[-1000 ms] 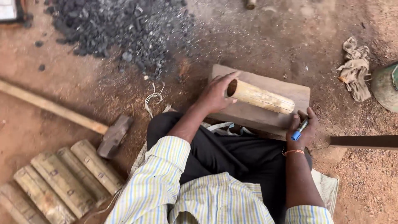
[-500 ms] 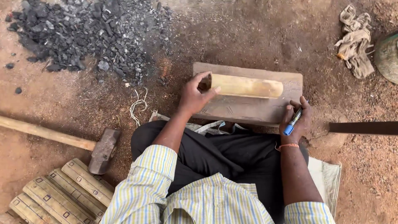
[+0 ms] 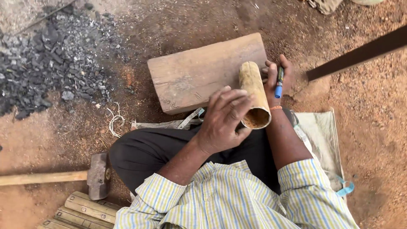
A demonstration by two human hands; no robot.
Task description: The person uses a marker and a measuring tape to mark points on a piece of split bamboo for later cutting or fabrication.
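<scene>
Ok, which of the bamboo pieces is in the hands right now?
The round hollow bamboo tube, gripped by the left hand near its open end and resting on the wooden block. The other bamboo pieces are split slats lying untouched beside the sledgehammer.

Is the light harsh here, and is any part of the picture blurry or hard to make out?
Head view: soft, even daylight with weak shadows and no glare; the left hand gripping the bamboo tube and the right hand with the blue pen look sharp; the charcoal pile is crisp too; only the dark bar at the right edge looks slightly soft.
</scene>
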